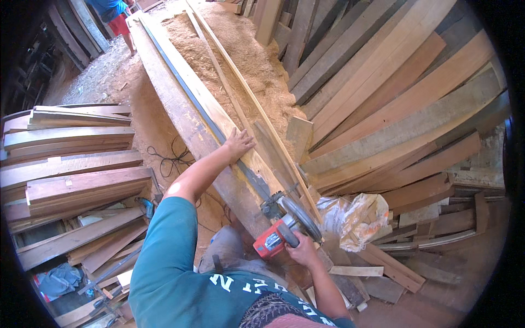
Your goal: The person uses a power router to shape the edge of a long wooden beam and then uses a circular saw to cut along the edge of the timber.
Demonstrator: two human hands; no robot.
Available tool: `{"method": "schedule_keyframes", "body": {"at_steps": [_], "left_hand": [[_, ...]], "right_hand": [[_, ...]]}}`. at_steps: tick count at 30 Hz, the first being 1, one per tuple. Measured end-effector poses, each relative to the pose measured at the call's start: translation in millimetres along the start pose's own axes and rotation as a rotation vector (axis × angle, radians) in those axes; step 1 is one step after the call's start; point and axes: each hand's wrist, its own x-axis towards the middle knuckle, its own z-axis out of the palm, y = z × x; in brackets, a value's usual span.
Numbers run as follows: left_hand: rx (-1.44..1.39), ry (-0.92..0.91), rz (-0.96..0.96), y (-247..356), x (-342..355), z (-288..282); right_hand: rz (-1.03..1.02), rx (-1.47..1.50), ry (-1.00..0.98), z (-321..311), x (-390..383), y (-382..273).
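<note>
My right hand is wrapped round the dark handle of a red circular saw. The saw sits at the near end of a long, pale wooden board, its round dark guard toward the right. Farther up the same board, my left hand lies flat with its fingers spread. A dark straight strip runs along the board's left side. Both rest lengthwise on a wide, worn plank bench. The saw's blade is mostly hidden, and I cannot tell whether it is turning.
Thin wooden strips run along the bench's right, over heaped sawdust. Stacked planks stand left and right. A crumpled white sack lies beside the saw. A black cable coils on the floor. Another person stands far left.
</note>
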Motion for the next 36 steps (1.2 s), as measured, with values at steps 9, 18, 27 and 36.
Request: {"method": "schedule_keyframes", "body": {"at_steps": [9,18,27,36], "left_hand": [[0.081,-0.111,0.171,-10.4,31.8,-2.3],[0.126,-0.129,0.189,-5.0,27.6,-22.1],[0.001,0.038,0.137,-4.5,16.7,-3.8],[-0.642,0.273,-0.290,53.2,-65.0,30.1]], "right_hand": [[0.018,0.022,-0.047,-5.5,6.4,-7.3],[-0.032,-0.014,-0.005,-1.6,12.0,-9.8],[-0.069,0.052,-0.021,-2.7,26.5,-20.7],[-0.105,0.081,-0.052,1.9,43.2,-28.3]]}}
